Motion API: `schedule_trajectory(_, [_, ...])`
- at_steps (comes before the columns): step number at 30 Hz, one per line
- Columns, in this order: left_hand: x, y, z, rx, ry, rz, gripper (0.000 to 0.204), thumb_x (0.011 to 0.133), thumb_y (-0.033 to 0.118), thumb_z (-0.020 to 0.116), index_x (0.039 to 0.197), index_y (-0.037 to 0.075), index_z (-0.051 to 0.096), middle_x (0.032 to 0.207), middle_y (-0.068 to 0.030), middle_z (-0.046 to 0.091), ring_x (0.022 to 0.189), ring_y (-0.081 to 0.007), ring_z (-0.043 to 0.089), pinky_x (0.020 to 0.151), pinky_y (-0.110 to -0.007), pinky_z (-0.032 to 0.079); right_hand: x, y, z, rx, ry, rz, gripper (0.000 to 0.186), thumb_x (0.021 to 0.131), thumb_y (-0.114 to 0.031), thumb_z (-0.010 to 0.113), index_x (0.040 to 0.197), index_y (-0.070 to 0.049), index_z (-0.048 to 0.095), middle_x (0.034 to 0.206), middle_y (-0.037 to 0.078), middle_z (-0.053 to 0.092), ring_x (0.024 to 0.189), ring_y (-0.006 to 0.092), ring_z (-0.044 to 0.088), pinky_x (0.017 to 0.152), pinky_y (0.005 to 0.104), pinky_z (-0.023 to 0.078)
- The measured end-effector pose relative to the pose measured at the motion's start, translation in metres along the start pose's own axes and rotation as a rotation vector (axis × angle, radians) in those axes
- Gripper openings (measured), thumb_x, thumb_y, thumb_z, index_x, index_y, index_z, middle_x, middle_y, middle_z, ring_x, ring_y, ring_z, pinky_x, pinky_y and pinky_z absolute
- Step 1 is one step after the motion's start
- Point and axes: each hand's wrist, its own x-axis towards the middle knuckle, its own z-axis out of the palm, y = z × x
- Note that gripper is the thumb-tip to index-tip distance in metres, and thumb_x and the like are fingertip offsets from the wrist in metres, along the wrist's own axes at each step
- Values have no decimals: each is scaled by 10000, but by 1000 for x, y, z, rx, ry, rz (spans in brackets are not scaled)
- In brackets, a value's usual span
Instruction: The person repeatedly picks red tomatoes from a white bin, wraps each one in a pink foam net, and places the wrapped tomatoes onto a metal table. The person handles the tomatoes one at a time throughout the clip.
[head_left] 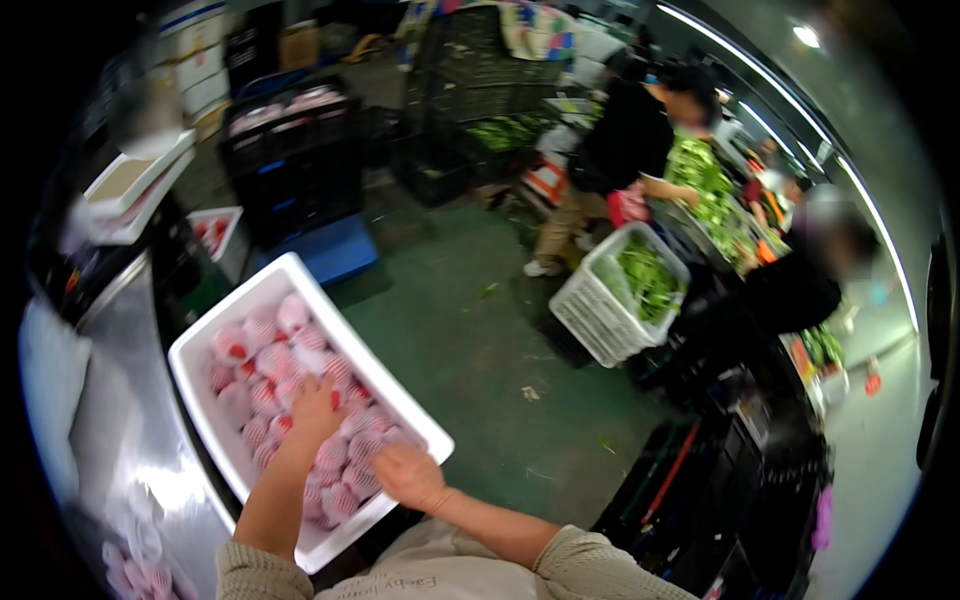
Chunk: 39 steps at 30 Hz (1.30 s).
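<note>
A white foam box stands tilted across the view in front of me, filled with red round fruits in pinkish-white foam nets. My left hand reaches into the middle of the box, its fingers stretched out over the netted fruits and touching them. At the box's near right side is my right hand, bent over the fruits by the rim. Its fingers are blurred and partly hidden, so I cannot make out whether it grips one.
A metal table lies left, with loose foam nets at its near end. Black crates rest on a blue platform beyond. To the right stand a white basket of greens and two people at a vegetable counter.
</note>
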Motion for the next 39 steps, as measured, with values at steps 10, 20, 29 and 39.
schedule_trajectory(10, [12, 2, 26, -70, 131, -64, 507, 629, 129, 798, 1081, 56, 580, 1290, -267, 417, 1192, -491, 407, 1000, -548, 417, 3, -2, -10, 32, 69, 5, 91, 803, -138, 639, 815, -100, 557, 765, 46, 521, 736, 229, 598, 633, 364, 498])
schedule_trajectory(20, [-39, 21, -58, -1592, 209, -518, 293, 813, 52, 642, 1052, 105, 481, 986, -56, 548, 792, -183, 585, 720, -326, 527, 6, -6, -12, -9, 132, 13, 131, 836, -223, 652, 878, -109, 603, 789, 54, 590, 718, 261, 631, 626, 379, 516])
schedule_trajectory(29, [-132, 72, -135, -1383, 296, -247, 186, 952, 125, 605, 1125, 74, 561, 1070, -9, 533, 972, -112, 495, 771, -243, 446, 39, -51, -40, 983, -65, 526, 655, 886, -182, 722, 1424, -9, 391, 1315, 133, 511, 942, 160, 562, 836, 306, 523])
schedule_trajectory(39, [-177, 89, -158, -1105, 528, 152, 160, 963, 49, 564, 1117, 9, 551, 1156, -110, 577, 1097, -194, 544, 983, -306, 408, 50, -124, -86, 1213, -34, 375, 431, 963, -102, 595, 1371, -35, 475, 1272, 62, 552, 1124, 116, 530, 977, 259, 429])
